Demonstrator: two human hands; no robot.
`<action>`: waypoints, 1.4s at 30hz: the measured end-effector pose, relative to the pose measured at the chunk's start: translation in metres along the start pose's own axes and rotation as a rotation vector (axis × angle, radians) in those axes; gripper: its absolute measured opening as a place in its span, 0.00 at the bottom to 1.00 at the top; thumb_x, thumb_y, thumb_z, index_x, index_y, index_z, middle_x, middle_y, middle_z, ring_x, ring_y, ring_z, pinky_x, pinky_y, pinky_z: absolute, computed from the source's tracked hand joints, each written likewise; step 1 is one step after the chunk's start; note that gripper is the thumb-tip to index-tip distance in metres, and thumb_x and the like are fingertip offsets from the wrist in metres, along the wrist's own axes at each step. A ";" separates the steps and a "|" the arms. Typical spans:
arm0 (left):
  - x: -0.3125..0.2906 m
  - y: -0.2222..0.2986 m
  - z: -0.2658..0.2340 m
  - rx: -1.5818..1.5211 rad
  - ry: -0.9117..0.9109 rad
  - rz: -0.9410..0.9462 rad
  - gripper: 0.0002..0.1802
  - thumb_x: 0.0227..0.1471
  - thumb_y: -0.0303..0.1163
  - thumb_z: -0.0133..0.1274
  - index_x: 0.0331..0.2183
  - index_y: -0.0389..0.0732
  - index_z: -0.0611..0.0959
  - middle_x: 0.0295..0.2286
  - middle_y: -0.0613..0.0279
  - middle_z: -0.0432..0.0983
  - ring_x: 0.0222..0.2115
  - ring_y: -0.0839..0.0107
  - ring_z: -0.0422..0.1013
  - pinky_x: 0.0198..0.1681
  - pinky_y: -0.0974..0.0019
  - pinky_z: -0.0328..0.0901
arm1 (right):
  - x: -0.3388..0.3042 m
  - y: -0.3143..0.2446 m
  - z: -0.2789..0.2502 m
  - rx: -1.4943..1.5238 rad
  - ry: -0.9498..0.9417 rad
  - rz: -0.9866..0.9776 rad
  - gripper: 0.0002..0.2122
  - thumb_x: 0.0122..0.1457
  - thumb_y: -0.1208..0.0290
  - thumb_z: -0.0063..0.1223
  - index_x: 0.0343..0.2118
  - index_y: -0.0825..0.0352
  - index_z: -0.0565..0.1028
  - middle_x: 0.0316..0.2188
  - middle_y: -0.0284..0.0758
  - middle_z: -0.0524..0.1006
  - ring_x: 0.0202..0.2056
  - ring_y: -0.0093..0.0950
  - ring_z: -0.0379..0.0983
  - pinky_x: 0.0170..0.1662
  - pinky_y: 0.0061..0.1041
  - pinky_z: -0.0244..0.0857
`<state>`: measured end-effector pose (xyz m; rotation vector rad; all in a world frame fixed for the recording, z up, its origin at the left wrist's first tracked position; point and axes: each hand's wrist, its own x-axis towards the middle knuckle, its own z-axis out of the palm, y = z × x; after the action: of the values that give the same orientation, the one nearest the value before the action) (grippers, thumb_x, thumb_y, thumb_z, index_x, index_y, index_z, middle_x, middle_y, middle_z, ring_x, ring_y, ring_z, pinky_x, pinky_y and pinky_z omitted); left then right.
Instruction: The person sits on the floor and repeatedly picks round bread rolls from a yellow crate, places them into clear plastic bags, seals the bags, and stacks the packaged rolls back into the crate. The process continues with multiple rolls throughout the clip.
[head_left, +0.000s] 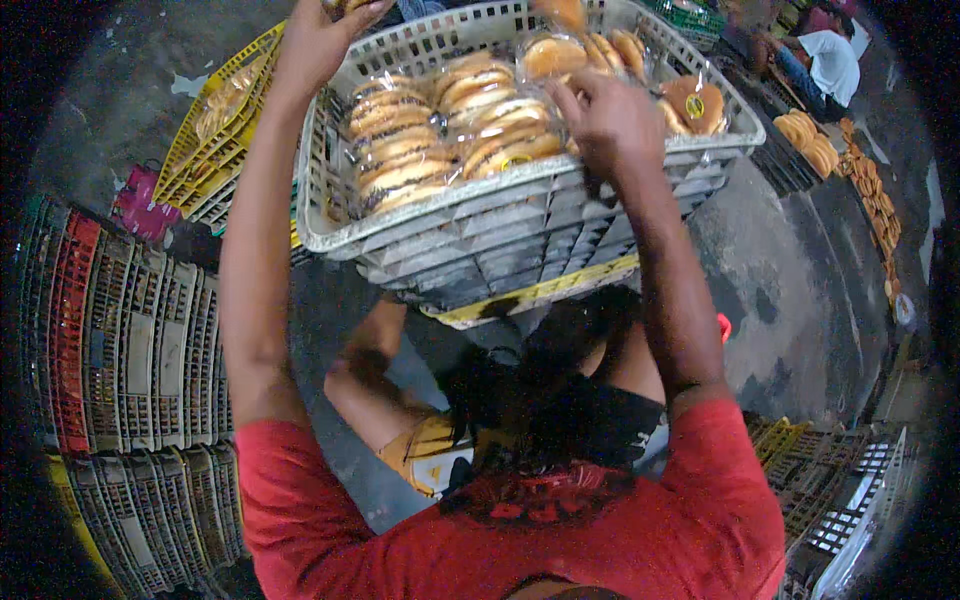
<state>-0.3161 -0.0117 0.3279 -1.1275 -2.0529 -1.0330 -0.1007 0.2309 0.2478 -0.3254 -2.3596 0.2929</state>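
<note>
A white plastic crate (400,225) in front of me holds several clear plastic packs of round buns (405,140), some with dark filling along their edges. My right hand (612,125) is over the crate's right half with its fingers curled in against the packs. What it grips, if anything, is hidden behind the fingers. Beyond the crate's left wall, my left hand (325,40) is cut off by the upper edge of the view. Its fingers curl around something brownish, too little of which shows. A pack with a yellow sticker (695,105) lies at the crate's right end.
The white crate tops a stack of crates. A yellow crate (185,165) with bread stands at the left, near tall stacks of crates (150,350). At the far right, a person in a white shirt (830,65) sits near rows of buns (870,195).
</note>
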 end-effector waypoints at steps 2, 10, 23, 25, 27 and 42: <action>0.029 -0.112 0.001 0.047 -0.049 -0.082 0.36 0.43 0.44 0.66 0.50 0.36 0.74 0.45 0.54 0.76 0.46 0.62 0.72 0.49 0.61 0.67 | 0.004 -0.012 0.007 0.070 0.005 0.057 0.19 0.58 0.50 0.50 0.27 0.65 0.78 0.23 0.42 0.77 0.26 0.42 0.75 0.30 0.40 0.66; 0.009 -0.187 0.040 0.554 -0.611 -0.119 0.33 0.42 0.40 0.63 0.51 0.40 0.75 0.40 0.45 0.78 0.39 0.49 0.76 0.43 0.52 0.69 | 0.001 -0.008 0.008 0.102 0.103 0.068 0.15 0.55 0.54 0.56 0.26 0.62 0.79 0.19 0.39 0.77 0.23 0.42 0.75 0.29 0.41 0.65; -0.067 0.111 0.051 0.281 -1.069 0.081 0.14 0.44 0.37 0.54 0.30 0.37 0.85 0.28 0.44 0.79 0.30 0.52 0.77 0.35 0.54 0.69 | -0.124 -0.006 -0.023 1.026 0.416 0.177 0.06 0.58 0.75 0.51 0.26 0.71 0.75 0.23 0.35 0.74 0.28 0.25 0.69 0.33 0.24 0.63; -0.067 0.110 0.052 0.200 -1.058 0.035 0.14 0.45 0.36 0.54 0.30 0.35 0.85 0.27 0.47 0.80 0.29 0.56 0.77 0.35 0.56 0.69 | -0.158 -0.014 -0.023 1.110 0.250 0.205 0.07 0.58 0.75 0.49 0.25 0.71 0.74 0.24 0.35 0.74 0.28 0.25 0.70 0.34 0.23 0.63; -0.067 0.105 0.055 0.045 -0.960 -0.028 0.14 0.46 0.35 0.53 0.31 0.36 0.85 0.29 0.50 0.80 0.31 0.61 0.76 0.36 0.60 0.68 | -0.182 -0.020 -0.016 1.152 0.040 0.279 0.08 0.59 0.75 0.48 0.25 0.72 0.74 0.24 0.34 0.75 0.28 0.25 0.70 0.34 0.23 0.63; -0.275 0.206 0.038 -1.244 0.027 -0.367 0.38 0.43 0.36 0.65 0.51 0.35 0.64 0.54 0.48 0.60 0.56 0.55 0.61 0.60 0.54 0.54 | -0.179 -0.045 0.012 1.393 -0.449 0.370 0.20 0.61 0.66 0.46 0.54 0.70 0.65 0.46 0.38 0.72 0.46 0.27 0.71 0.51 0.27 0.65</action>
<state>-0.0095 -0.0258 0.1690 -1.2067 -1.5050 -2.6598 0.0103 0.1312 0.1386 0.0179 -1.8751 2.1658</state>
